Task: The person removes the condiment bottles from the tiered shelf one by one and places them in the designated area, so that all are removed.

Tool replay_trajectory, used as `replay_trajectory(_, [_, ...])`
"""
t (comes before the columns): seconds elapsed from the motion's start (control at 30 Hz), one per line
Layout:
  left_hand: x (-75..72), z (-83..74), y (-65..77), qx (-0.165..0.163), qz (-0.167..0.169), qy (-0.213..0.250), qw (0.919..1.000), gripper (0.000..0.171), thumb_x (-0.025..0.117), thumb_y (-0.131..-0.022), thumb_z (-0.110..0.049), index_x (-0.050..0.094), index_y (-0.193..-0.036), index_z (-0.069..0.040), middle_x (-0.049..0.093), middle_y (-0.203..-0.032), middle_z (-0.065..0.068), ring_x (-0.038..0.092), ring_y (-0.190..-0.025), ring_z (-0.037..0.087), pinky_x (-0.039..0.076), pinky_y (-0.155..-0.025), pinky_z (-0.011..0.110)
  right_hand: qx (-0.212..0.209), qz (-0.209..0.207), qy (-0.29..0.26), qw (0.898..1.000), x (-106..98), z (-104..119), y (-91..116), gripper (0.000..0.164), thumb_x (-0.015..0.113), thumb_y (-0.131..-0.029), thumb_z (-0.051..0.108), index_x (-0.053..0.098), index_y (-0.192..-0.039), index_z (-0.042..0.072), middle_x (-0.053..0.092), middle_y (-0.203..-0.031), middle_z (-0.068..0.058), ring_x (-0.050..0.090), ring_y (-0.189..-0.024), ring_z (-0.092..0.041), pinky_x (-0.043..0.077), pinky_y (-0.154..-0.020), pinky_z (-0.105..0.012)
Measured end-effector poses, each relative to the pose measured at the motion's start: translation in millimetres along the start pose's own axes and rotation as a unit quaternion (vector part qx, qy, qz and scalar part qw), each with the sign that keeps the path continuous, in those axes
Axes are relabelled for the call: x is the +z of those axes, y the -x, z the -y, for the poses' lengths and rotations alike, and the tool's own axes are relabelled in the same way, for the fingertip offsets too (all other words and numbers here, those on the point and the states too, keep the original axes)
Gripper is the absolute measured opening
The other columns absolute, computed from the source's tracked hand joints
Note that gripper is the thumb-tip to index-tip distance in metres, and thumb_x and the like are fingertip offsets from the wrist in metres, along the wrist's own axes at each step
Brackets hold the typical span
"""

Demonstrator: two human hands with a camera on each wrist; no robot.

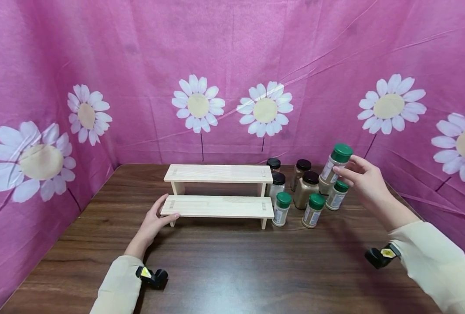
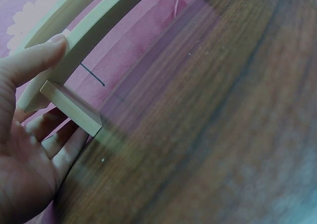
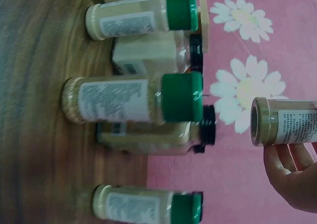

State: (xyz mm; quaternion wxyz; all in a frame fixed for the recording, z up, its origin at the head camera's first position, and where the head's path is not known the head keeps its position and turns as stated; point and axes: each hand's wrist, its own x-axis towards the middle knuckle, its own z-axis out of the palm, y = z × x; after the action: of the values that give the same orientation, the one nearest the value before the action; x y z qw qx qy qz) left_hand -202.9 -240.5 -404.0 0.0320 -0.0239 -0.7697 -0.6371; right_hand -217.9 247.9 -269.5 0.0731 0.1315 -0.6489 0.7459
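Observation:
A light wooden two-step rack (image 1: 216,206) stands on the table. My left hand (image 1: 154,223) grips the lower step's left end; in the left wrist view the thumb (image 2: 42,60) lies on the board and the fingers pass behind its leg (image 2: 74,110). My right hand (image 1: 367,181) holds a green-lidded spice jar (image 1: 329,171) between thumb and fingers, raised above the other jars. In the right wrist view the base of this spice jar (image 3: 267,120) shows, well off the table. Below it stands another green-lidded jar (image 1: 336,196).
Right of the rack stand more green-lidded jars (image 1: 312,211), one (image 1: 280,210) close to the rack's right leg. Behind them are several black-lidded jars (image 1: 306,192), some partly hidden by the rack. A pink flowered cloth (image 1: 232,43) surrounds the brown wooden table (image 1: 232,261).

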Motion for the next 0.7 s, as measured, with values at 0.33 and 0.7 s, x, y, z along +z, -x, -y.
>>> replay_trajectory(0.33, [-0.4, -0.2, 0.0, -0.005, 0.000, -0.005, 1.0000, 0.077, 0.066, -0.075, -0.009, 0.019, -0.137, -0.008, 0.040, -0.124, 0.019, 0.045, -0.096, 0.009, 0.031, -0.084, 0.023, 0.003, 0.014, -0.035, 0.999, -84, -72, -13, 0.034, 0.055, -0.080, -0.007, 0.057, -0.110, 0.006, 0.060, -0.091, -0.007, 0.054, -0.087, -0.015, 0.046, -0.071, -0.027])
replay_trajectory(0.7, [-0.6, 1.4, -1.4, 0.000, -0.002, -0.012, 0.9999, 0.078, 0.067, -0.074, -0.012, 0.020, -0.136, -0.007, 0.042, -0.121, 0.020, 0.046, -0.094, 0.011, 0.032, -0.082, 0.024, 0.007, 0.030, -0.063, 0.998, -135, -122, -7, 0.048, 0.056, -0.077, -0.010, 0.049, -0.122, 0.006, 0.059, -0.103, -0.009, 0.053, -0.094, -0.018, 0.046, -0.072, -0.029])
